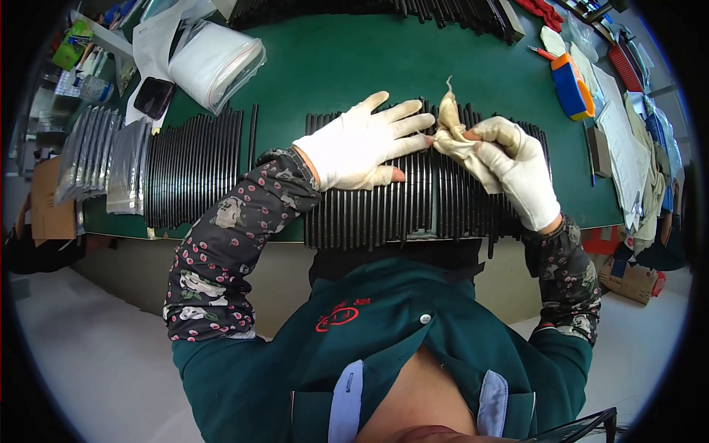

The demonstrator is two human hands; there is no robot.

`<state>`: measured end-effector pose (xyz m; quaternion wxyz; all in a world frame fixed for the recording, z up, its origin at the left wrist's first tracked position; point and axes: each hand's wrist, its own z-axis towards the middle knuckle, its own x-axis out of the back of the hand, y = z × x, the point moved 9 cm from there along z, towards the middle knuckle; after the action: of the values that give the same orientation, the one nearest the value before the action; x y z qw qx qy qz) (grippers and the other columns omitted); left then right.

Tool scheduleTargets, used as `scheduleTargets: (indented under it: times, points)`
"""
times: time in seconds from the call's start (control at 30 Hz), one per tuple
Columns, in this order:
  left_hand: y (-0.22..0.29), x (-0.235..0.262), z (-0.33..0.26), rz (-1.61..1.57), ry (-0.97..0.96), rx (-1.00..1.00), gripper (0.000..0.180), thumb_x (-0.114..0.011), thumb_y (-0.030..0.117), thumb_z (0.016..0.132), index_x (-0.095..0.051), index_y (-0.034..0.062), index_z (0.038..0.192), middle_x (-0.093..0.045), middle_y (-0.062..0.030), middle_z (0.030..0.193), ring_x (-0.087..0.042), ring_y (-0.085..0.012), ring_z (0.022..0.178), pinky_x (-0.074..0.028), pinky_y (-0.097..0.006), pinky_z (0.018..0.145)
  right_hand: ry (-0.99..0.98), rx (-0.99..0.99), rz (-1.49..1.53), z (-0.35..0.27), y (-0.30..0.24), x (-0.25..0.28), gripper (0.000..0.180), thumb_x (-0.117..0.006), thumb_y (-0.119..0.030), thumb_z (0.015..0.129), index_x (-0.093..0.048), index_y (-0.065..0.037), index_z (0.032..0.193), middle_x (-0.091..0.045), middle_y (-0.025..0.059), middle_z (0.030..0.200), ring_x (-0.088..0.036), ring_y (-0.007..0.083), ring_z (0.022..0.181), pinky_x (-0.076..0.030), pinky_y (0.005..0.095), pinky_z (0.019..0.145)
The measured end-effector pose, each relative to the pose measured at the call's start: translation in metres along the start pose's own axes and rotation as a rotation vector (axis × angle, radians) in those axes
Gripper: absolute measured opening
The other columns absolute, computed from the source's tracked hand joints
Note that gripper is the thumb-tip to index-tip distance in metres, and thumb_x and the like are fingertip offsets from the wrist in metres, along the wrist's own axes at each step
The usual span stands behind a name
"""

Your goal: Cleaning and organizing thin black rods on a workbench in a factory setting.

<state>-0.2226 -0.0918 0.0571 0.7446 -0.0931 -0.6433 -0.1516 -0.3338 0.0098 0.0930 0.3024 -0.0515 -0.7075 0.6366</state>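
My left hand [353,146], in a white glove with some bare fingertips, lies with fingers spread over a row of thin black rods [367,214]. Its fingertips reach close to a crumpled cream cloth [464,151]; whether they touch it I cannot tell. My right hand [519,164], gloved in the same way, is closed on that cloth, thumb and fingers pinching it above the right part of the row. A twisted end of the cloth points away from me. The rods lie side by side, pointing toward me, with a narrow gap right of the middle.
Another row of black rods [193,168] lies on the left, beside plastic-wrapped bundles [127,166]. Behind them are a dark phone [153,97] and a stack of clear bags [214,65]. More rods [384,9] line the far edge. A blue-and-orange holder [570,87] stands right.
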Motion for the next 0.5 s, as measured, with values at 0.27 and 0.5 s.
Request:
scheduleTargets:
  times: [0.27,0.5]
  points:
    - [-0.011,0.006,-0.034,-0.008,-0.032,0.02,0.064,-0.044,0.051,0.091,-0.042,0.0106,0.141,-0.033,-0.0126,0.151,-0.032,-0.0337,0.14,-0.026,-0.055,0.112,-0.024,0.056,-0.033,-0.006,-0.008,-0.006,0.013,-0.059,-0.001,0.087,-0.066,0.002,0.098,-0.061,0.0058,0.095,-0.059,0.0122,0.088,-0.047,0.0254,0.084]
    - [-0.021,0.015,-0.016,-0.057,0.088,0.176,0.058,-0.055,0.033,0.089,-0.042,0.0114,0.141,-0.033,-0.0116,0.152,-0.031,-0.0332,0.14,-0.025,-0.054,0.112,-0.131,0.334,-0.133,0.002,-0.039,-0.043,0.016,-0.063,0.0,0.079,-0.066,-0.001,0.095,-0.062,0.0081,0.093,-0.061,0.0209,0.083,-0.05,0.0305,0.076]
